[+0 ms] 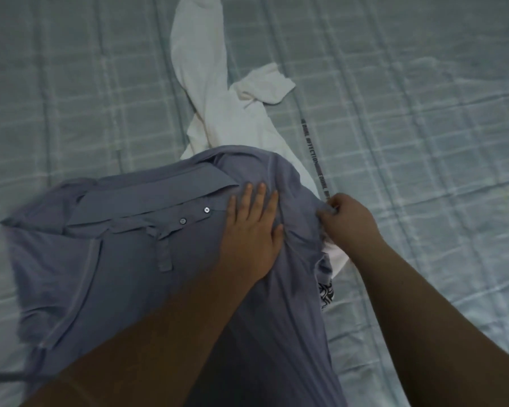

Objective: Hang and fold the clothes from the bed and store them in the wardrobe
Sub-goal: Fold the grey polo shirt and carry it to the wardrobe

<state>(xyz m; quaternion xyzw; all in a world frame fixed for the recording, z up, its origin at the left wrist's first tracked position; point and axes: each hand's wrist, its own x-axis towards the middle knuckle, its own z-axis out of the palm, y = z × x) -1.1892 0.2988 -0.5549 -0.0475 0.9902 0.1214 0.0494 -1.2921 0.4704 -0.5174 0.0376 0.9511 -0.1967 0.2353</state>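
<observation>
Pressing flat on a grey-blue polo shirt (115,259) with the left hand (249,230), fingers straight and close together, palm on the cloth just right of the buttons (207,210). Right hand (350,221) is just beside it, fingers curled in, pinching a bit of the shirt's right-hand edge between thumb and fingertips. Shirt is spread front-up on the near side of the bed (423,113), collar (159,195) open, lower part running toward the near edge and out of view. Behind it, toward the middle of the bed, a white garment (206,83) lies crumpled and partly under the shirt, looks like a hoodie but can't be sure. A black lettered strip (315,160) runs along it, and a black-and-white patterned scrap (326,292) pokes out under the shirt's right edge
</observation>
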